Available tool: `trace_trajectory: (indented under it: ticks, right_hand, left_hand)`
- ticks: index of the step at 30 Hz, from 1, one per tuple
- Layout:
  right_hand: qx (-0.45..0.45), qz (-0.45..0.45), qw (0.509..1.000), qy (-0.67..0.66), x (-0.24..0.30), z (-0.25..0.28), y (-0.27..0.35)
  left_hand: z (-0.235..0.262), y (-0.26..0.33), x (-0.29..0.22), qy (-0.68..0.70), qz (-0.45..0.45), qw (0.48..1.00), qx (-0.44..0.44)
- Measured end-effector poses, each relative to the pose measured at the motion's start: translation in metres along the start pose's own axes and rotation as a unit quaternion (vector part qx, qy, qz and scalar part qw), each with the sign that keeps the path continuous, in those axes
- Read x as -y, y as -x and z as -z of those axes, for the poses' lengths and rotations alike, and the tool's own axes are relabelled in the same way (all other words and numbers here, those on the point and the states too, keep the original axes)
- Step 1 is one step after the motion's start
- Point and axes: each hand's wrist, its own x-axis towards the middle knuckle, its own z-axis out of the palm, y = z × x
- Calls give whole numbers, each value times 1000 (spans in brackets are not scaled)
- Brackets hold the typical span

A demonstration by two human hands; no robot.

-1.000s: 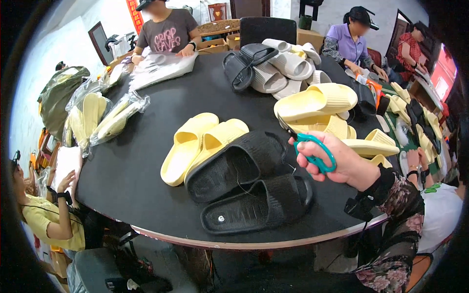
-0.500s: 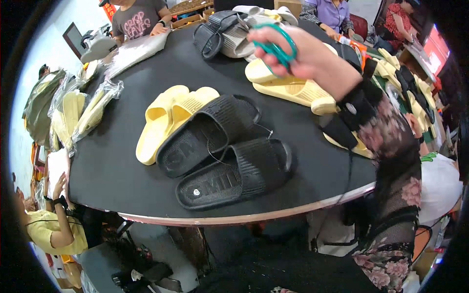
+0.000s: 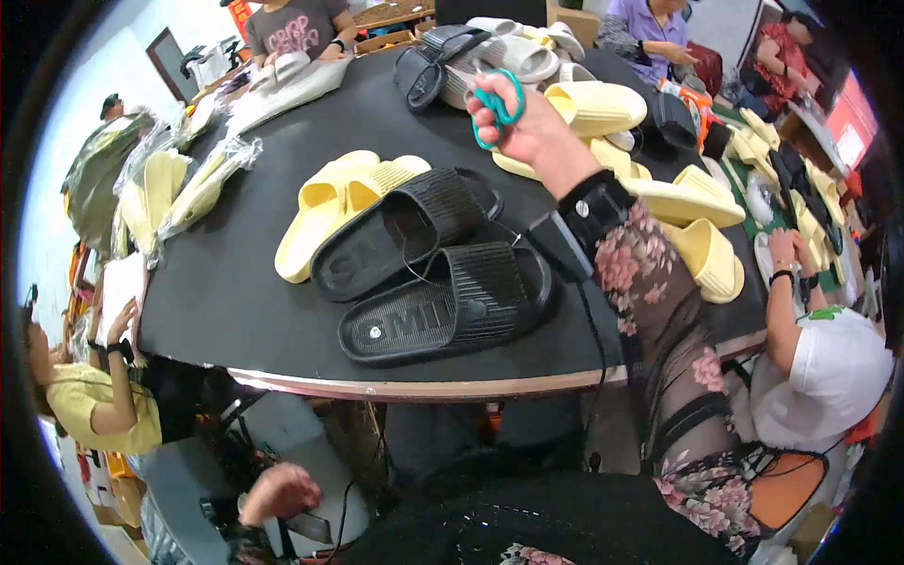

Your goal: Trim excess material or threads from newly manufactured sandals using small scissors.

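My right hand (image 3: 539, 134), at the far middle of the table, is closed around scissors with green handles (image 3: 515, 115); their blades are hard to make out. Just beyond it lies a heap of grey slippers (image 3: 513, 58). Pale yellow slippers (image 3: 595, 106) lie right beside the hand and under my forearm. My left hand (image 3: 282, 492) is low at the left, off the table's near edge, blurred, fingers loosely bent with nothing visible in them. Between the hands rests a pair of black slippers (image 3: 485, 297), joined by a thin loop, overlapping a yellow pair (image 3: 325, 212).
The dark table (image 3: 217, 311) has a curved near edge. Bagged yellow slippers (image 3: 155, 202) are at its left side. More slippers (image 3: 815, 217) lie on a green surface at right. Several people sit or stand around; one in a white cap (image 3: 819, 377) is close on my right.
My right hand, still around the scissors, has moved a little left. My left hand has come into view at the lower left. The whole view has shifted slightly.
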Motion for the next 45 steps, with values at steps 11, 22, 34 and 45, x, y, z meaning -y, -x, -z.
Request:
trace_trajectory:
  ticks: [11, 22, 34, 45]
  right_hand:
    - [31, 24, 986, -160, -25, 5, 37]
    - [17, 59, 986, -156, -29, 30, 48]
    - [-12, 47, 996, -73, -27, 19, 69]
    - [41, 19, 959, 279, -52, 9, 103]
  left_hand:
    - [-206, -62, -188, -263, -326, 904, 86]
    - [-303, -174, -192, 25, -207, 958, 198]
    - [-303, -181, -231, -157, -466, 868, 70]
    - [-268, -194, -270, 72, -494, 864, 72]
